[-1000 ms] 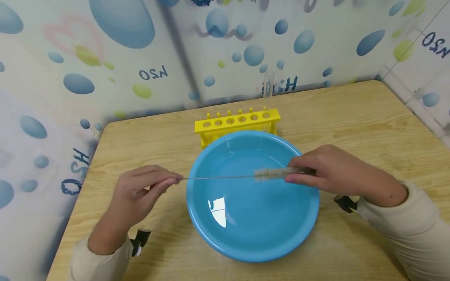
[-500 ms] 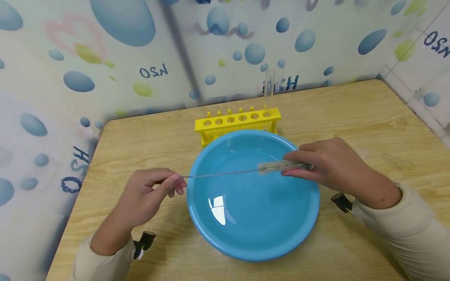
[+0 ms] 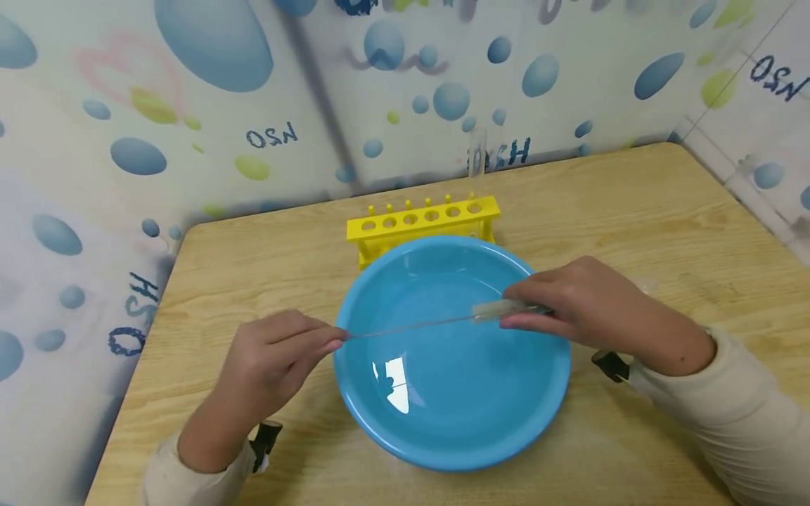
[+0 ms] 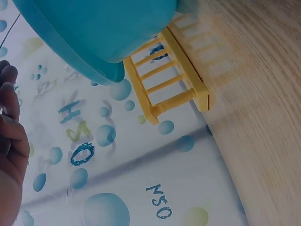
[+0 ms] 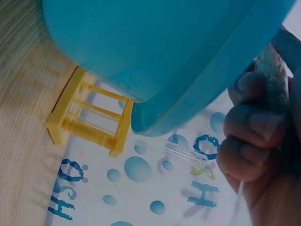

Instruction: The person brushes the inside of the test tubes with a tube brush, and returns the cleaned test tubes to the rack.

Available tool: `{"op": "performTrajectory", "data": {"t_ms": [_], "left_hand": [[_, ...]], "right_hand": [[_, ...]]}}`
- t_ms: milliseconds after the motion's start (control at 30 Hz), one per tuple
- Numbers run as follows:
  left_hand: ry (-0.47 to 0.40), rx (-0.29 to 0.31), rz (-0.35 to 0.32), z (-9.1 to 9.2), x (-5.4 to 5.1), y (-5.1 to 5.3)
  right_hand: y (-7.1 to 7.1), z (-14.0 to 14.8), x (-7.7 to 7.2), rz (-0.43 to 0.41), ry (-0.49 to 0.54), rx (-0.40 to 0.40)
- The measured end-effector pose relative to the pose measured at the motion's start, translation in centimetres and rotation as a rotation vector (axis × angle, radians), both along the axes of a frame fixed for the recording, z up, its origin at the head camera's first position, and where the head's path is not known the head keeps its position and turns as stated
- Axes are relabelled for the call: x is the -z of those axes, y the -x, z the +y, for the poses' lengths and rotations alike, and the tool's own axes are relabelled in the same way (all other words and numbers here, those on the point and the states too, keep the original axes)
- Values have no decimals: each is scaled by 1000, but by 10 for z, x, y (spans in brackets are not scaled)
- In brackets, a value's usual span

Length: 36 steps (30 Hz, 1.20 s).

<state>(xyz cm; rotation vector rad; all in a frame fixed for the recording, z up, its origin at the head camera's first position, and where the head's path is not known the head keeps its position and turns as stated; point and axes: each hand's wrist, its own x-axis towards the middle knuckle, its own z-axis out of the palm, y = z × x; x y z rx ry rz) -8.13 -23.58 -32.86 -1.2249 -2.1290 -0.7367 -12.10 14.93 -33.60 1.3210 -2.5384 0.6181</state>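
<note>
Shifted rightward and lower since the earlier frame, the left hand now has its fingertips at the left rim of the round basin. Its grip is a close pinch of thumb and forefinger on the wire handle of a test-tube brush; the fingers cover the wire's tip. The right hand has its thumb and fingers clamped round the bristly end, hiding much of it, so the brush spans the space above the basin. From the left wrist, that hand is cut off by the picture's edge; from the right wrist, the bristles between the fingers are dark and blurred.

Inside the glossy blue basin lies a bright, window-shaped reflection; whether water carries it is hard to tell. Its far rim hides the lower front of a yellow test-tube rack, which has six round holes and a row of pegs. At the rack's right end stands a clear test tube, faint against the wall covering, where lettering resembles reversed "H2O" and "N2O" among blue and green droplets. Wood grain runs along the pale bench.
</note>
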Motion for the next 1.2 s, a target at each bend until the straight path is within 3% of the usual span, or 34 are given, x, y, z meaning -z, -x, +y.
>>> {"op": "performTrajectory", "data": {"t_ms": [100,167,267,467,533,567,667,900,1100,1200], "left_hand": [[23,-19,30,2,-1,-1],[31,-28,-1,3,-2,-1],[26,-42,-128,4,0,-4],[-48,-53,-478,11,6,-13],[-58,-62,-547,15,6,-15],[-52,-61,-550,16,6,-16],[4,-46,-446,20,5,-15],[154,-73,-39,23,7,-12],[173,-84,349,27,4,-12],[183,-78,420,29,2,-10]], "right_hand": [[0,0,0,51,7,-4],[1,0,0,116,19,-1],[1,0,0,221,41,6],[0,-2,-2,381,42,43],[-1,-3,-2,410,41,53],[-1,-3,-2,416,44,53],[-1,-3,-3,407,58,46],[-2,-7,-2,364,83,50],[-5,-13,0,354,95,55],[-6,-15,1,336,88,53]]}}
